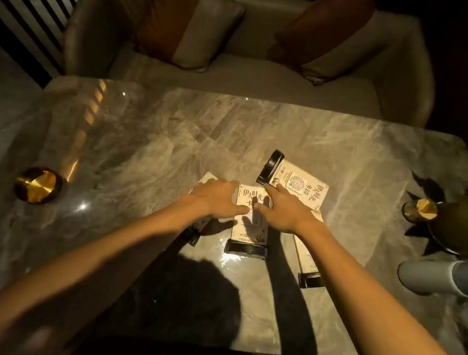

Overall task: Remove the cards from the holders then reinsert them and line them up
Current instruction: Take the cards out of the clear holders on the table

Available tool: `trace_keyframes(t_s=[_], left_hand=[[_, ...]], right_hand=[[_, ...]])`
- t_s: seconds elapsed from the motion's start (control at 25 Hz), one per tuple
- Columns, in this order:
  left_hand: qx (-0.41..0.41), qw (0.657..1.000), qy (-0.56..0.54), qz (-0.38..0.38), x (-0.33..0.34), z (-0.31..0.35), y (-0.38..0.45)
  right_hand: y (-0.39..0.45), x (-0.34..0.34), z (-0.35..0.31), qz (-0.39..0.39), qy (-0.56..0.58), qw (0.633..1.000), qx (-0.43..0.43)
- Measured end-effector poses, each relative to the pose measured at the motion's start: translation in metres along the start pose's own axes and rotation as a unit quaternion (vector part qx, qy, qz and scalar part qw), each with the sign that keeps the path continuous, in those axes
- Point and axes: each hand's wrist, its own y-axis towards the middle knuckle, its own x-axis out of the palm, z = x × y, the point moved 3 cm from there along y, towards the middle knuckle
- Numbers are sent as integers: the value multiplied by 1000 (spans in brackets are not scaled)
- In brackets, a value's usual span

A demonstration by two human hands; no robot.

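Lying flat on the grey marble desk (141, 140), four pale printed cards in black holders are spread under both hands. The left hand (218, 197) rests with loose, spread fingers on the leftmost card (207, 178), thumb touching the middle card (250, 224). The right hand (281, 209) grips nothing, its forefinger pressing the tilted far card (301, 183); another card (304, 255) lies beneath its wrist.

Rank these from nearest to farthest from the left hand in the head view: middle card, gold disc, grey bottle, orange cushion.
From the left hand:
1. Middle card, touching its thumb.
2. Gold disc, far left on the table.
3. Grey bottle, lying at the right edge.

Orange cushion, on the sofa beyond the table: too close to call against the disc.
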Motion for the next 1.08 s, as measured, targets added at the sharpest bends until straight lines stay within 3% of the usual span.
trace_keyframes(t_s=[0.32, 0.44, 0.56, 0.84, 0.92, 1.08], left_hand=[[-23, 999, -12, -19, 60, -8, 10], [-40, 997, -60, 9, 78, -9, 14], [-16, 996, -62, 64, 94, -13, 13], [-25, 982, -180, 45, 117, -19, 28], [-37, 980, -192, 39, 119, -22, 29], [-49, 964, -260, 7, 119, -21, 30]], right_hand=[[2, 62, 18, -24, 9, 999, 25], [0, 80, 30, -25, 22, 999, 43], [-4, 92, 36, -4, 61, 997, 46], [-3, 106, 39, 74, 184, 980, 36], [-1, 105, 35, 95, 256, 961, 36], [0, 103, 34, 78, 456, 881, 104]])
